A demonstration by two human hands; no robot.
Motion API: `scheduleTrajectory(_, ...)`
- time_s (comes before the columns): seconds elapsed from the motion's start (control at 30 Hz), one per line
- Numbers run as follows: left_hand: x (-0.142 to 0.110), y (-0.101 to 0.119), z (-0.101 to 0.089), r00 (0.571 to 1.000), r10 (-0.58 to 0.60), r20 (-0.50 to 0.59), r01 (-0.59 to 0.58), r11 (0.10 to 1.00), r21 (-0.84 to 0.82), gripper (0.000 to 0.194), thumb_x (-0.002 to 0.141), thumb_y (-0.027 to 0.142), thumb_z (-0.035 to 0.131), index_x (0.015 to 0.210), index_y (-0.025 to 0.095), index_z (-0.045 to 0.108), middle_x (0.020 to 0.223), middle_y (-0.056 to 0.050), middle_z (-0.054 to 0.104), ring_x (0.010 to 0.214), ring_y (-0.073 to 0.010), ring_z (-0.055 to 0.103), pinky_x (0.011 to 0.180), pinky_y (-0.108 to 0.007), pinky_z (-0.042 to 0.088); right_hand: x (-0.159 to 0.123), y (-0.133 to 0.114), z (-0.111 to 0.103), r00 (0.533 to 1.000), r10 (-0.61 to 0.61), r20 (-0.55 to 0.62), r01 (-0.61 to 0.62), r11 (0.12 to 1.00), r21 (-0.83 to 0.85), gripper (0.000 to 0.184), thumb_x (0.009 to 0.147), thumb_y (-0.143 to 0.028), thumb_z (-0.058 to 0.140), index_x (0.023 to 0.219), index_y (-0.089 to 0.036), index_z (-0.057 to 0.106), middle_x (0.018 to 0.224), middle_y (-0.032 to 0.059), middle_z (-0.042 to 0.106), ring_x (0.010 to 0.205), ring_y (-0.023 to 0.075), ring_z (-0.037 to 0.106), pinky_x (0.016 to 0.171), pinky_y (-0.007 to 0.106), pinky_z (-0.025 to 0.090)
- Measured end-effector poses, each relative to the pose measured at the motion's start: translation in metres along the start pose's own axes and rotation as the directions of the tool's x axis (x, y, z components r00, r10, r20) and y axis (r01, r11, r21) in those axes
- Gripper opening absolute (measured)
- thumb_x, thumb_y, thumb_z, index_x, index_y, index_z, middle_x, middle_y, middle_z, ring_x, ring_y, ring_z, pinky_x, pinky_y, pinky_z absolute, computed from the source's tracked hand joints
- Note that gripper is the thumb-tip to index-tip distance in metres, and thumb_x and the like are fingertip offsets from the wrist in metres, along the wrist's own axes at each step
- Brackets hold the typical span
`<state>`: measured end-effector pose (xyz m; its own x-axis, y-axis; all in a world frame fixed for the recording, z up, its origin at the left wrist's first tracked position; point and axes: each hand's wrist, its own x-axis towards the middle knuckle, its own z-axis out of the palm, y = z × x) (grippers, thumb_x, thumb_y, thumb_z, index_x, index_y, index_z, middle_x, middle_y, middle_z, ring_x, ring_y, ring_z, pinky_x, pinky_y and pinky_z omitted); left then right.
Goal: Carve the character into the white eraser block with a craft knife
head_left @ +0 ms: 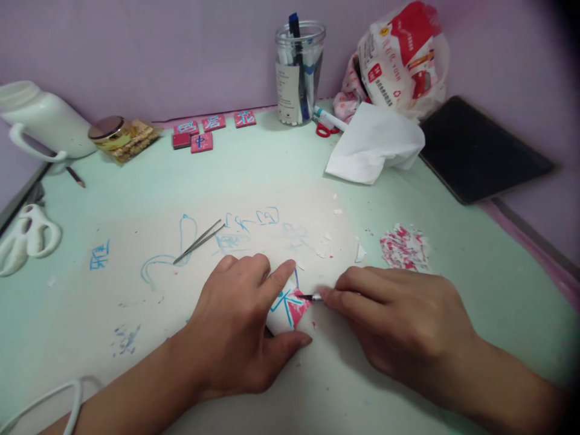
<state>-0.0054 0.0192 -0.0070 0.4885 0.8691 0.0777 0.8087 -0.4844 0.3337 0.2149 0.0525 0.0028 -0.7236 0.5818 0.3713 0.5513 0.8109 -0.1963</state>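
Note:
My left hand (pixel 240 326) is closed around a small white block (pixel 286 309), pinning it to the pale green desk (pixel 136 193). The block's top shows a blue character and red paint. My right hand (pixel 399 320) pinches a thin carving tool (pixel 312 297); its dark tip touches the block's right edge. White shavings lie scattered around the block.
Tweezers (pixel 199 240) lie behind my left hand. A heap of red-and-white scraps (pixel 404 248) sits behind my right hand. Red carved blocks (pixel 202 134), a pen jar (pixel 299 72), red scissors (pixel 323 129), a tissue (pixel 374 148), a plastic bag (pixel 401 57), a tablet (pixel 480 151), white scissors (pixel 25 238) and a white mug (pixel 43 124) ring the desk.

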Motion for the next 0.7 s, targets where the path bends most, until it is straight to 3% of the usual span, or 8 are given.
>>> scheduleTrajectory(0.23,0.000,0.001,-0.001,1.000,-0.019,0.002,0.019,1.000,-0.014,0.063,0.079,0.055,0.056,0.125,0.014,0.048,0.087,-0.008,0.051,0.076,-0.0242,0.048,0.066,-0.043,0.035,0.000,-0.001,0.000,1.000,-0.003,-0.010,0.003,0.999,-0.032,0.029,0.084,-0.008,0.043,0.080,-0.021,0.069,0.065,-0.0028,0.063,0.052,0.0123,0.053,0.046,0.029,0.031)
scheduleTrajectory(0.57,0.000,0.001,0.001,1.000,-0.009,-0.029,0.009,1.000,-0.018,0.062,0.079,0.053,0.057,0.126,0.013,0.049,0.087,-0.008,0.050,0.075,-0.0239,0.048,0.065,-0.043,0.035,0.001,-0.012,-0.004,1.000,-0.018,0.008,0.019,0.997,-0.077,0.037,0.088,-0.005,0.037,0.061,-0.020,0.057,0.057,-0.0032,0.054,0.048,0.0141,0.042,0.045,0.031,0.029)
scheduleTrajectory(0.7,0.000,0.002,0.001,0.999,-0.006,-0.037,0.005,1.000,-0.015,0.062,0.079,0.050,0.058,0.127,0.012,0.049,0.087,-0.008,0.051,0.075,-0.0235,0.048,0.065,-0.043,0.035,-0.001,-0.017,-0.003,0.999,-0.033,-0.022,0.030,0.994,-0.104,0.041,0.093,-0.008,0.032,0.064,-0.019,0.058,0.060,-0.0022,0.058,0.052,0.0145,0.048,0.048,0.031,0.032)
